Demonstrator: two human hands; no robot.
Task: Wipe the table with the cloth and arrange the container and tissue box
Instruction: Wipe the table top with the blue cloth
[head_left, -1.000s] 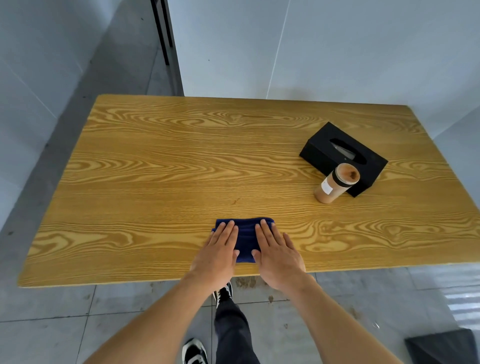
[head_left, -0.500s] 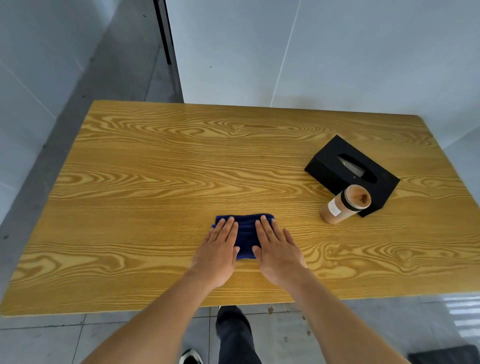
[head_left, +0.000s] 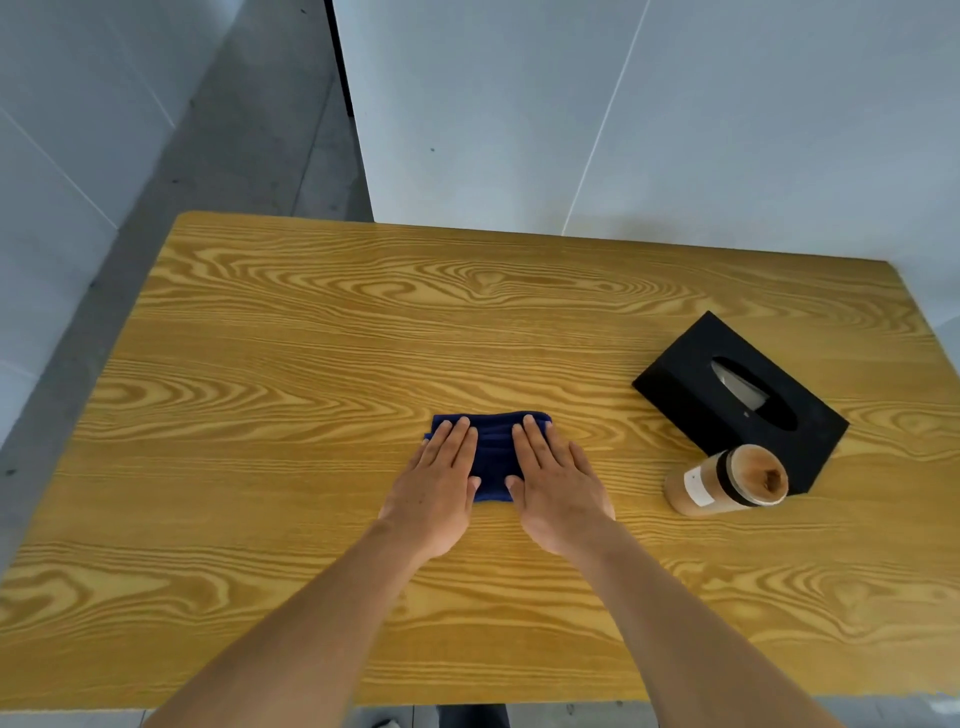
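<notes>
A folded dark blue cloth (head_left: 494, 442) lies on the wooden table (head_left: 260, 364) near its middle. My left hand (head_left: 435, 491) rests flat on the cloth's left part, fingers straight and together. My right hand (head_left: 557, 488) rests flat on its right part in the same way. Neither hand curls around the cloth, and much of it is hidden under them. To the right lies a black tissue box (head_left: 691, 397), set at an angle. A tan cylindrical container (head_left: 701, 483) with a black band lies on its side against the box's near corner.
White walls stand behind the table's far edge, and a grey floor strip runs along its left side. A dark trouser leg and a shoe show under the near edge.
Both hands have slid the cloth away from the near edge toward the table's middle. The view has moved forward over the table. The box and the container have stayed put.
</notes>
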